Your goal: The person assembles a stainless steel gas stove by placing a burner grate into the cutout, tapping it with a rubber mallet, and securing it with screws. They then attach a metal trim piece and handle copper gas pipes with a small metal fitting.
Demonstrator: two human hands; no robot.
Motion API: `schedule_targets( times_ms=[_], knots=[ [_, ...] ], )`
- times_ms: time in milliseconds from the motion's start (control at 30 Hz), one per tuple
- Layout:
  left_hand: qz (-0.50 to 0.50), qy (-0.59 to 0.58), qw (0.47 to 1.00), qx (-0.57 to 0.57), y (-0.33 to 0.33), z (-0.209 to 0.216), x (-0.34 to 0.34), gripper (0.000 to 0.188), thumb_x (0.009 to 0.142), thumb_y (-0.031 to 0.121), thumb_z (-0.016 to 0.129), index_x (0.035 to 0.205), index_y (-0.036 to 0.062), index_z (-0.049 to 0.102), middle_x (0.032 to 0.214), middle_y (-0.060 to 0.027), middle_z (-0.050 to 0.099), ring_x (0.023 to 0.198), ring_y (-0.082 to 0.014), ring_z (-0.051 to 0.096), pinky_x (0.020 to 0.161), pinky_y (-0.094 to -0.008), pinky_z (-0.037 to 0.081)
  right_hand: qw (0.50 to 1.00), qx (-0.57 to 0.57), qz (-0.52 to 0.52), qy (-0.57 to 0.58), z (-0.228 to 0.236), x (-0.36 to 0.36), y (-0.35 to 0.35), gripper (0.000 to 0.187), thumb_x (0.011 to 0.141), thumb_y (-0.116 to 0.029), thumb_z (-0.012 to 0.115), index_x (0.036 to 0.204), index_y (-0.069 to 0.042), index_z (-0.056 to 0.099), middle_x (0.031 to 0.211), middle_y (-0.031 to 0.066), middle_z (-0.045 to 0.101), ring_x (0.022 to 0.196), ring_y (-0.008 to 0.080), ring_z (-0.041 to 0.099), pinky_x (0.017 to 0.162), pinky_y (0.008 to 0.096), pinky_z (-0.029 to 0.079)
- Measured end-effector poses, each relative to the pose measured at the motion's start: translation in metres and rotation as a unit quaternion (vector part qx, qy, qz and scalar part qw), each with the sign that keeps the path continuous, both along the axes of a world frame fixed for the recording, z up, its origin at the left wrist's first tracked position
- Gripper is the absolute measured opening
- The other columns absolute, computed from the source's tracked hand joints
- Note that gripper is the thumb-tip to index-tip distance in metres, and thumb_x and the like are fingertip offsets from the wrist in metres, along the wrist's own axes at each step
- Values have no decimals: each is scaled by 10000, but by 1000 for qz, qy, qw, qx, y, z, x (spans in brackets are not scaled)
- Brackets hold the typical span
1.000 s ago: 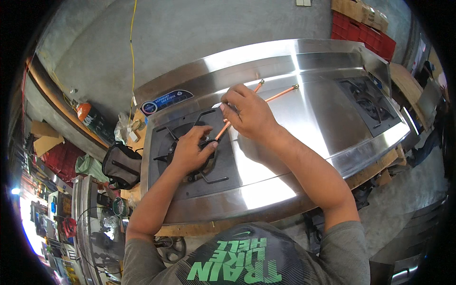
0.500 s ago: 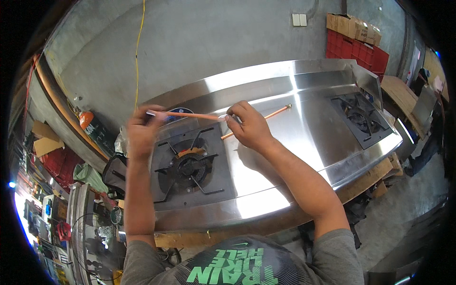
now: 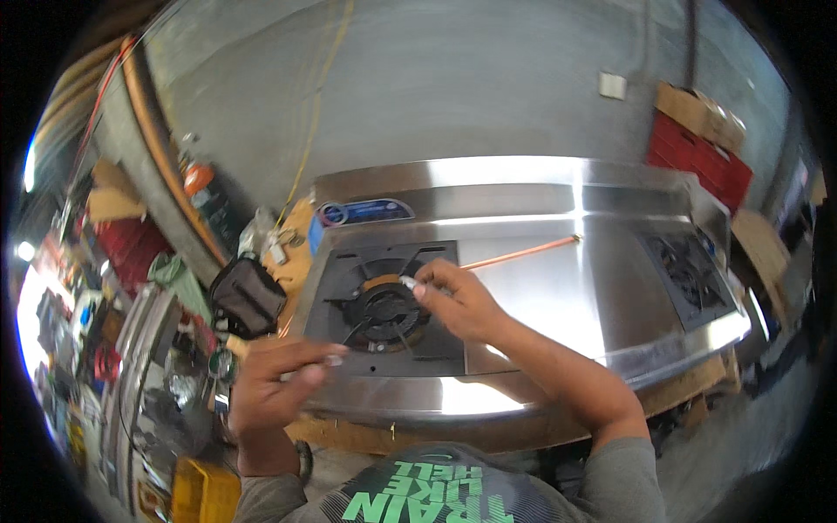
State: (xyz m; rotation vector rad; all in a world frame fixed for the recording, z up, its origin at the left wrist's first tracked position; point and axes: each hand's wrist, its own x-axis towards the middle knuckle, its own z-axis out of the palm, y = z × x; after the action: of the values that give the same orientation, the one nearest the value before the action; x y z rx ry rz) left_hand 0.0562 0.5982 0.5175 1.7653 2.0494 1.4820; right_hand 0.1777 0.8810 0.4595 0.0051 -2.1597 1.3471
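My left hand (image 3: 277, 383) is closed in a pinch near the front left corner of the stove top (image 3: 401, 388). A small shiny tip (image 3: 335, 359) shows at its fingertips; the rest of what it holds is hidden or blurred. Over the left burner (image 3: 384, 314), my right hand (image 3: 462, 301) pinches a small whitish piece (image 3: 408, 282) between thumb and fingers. A thin copper tube (image 3: 523, 253) with a brass-coloured end lies on the steel surface behind my right hand, and its near end is covered by that hand.
A second burner (image 3: 687, 277) is set in the right end. Left of the stove stand a dark bag (image 3: 248, 295), an orange-topped cylinder (image 3: 199, 180) and a yellow crate (image 3: 205, 492). Red crates (image 3: 697, 157) with a cardboard box on top stand at the back right.
The orange-copper tube that stretched between my hands no longer shows there. My left hand has come down and nearer to me; my right hand is lower, over the burner. The view has shifted.
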Motion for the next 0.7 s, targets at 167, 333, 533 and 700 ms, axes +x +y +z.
schedule_targets(
  times_ms=[167,333,533,700],
  knots=[
    [-30,-321,946,-24,-14,-41,7,524,903,114,726,1383,15,540,901,-40,690,764,-115,624,759,-257,513,971,-88,186,-119,-3,-31,-68,249,996,-239,617,1053,3,608,946,118,599,899,213,579,817,356,464],
    [11,-466,880,93,-67,-87,1,739,869,264,794,1442,-19,423,834,-28,669,712,-100,621,636,-224,492,954,31,295,-36,-15,-71,-138,212,982,-205,618,1054,-6,615,970,140,608,937,271,612,843,370,470],
    [15,-551,807,210,-148,-118,-1,645,865,255,804,1365,-16,501,967,-70,683,745,-124,656,574,-221,504,920,62,386,-43,-19,-105,-215,183,972,-170,622,1049,-5,631,1005,148,628,980,284,624,878,378,475],
    [106,-526,815,220,-210,-135,6,463,912,207,752,1301,28,575,862,-47,685,717,-87,619,616,-213,475,890,52,449,-53,-24,-129,-272,160,956,-138,642,1037,1,646,1007,143,641,987,279,627,890,379,476]
  ],
)
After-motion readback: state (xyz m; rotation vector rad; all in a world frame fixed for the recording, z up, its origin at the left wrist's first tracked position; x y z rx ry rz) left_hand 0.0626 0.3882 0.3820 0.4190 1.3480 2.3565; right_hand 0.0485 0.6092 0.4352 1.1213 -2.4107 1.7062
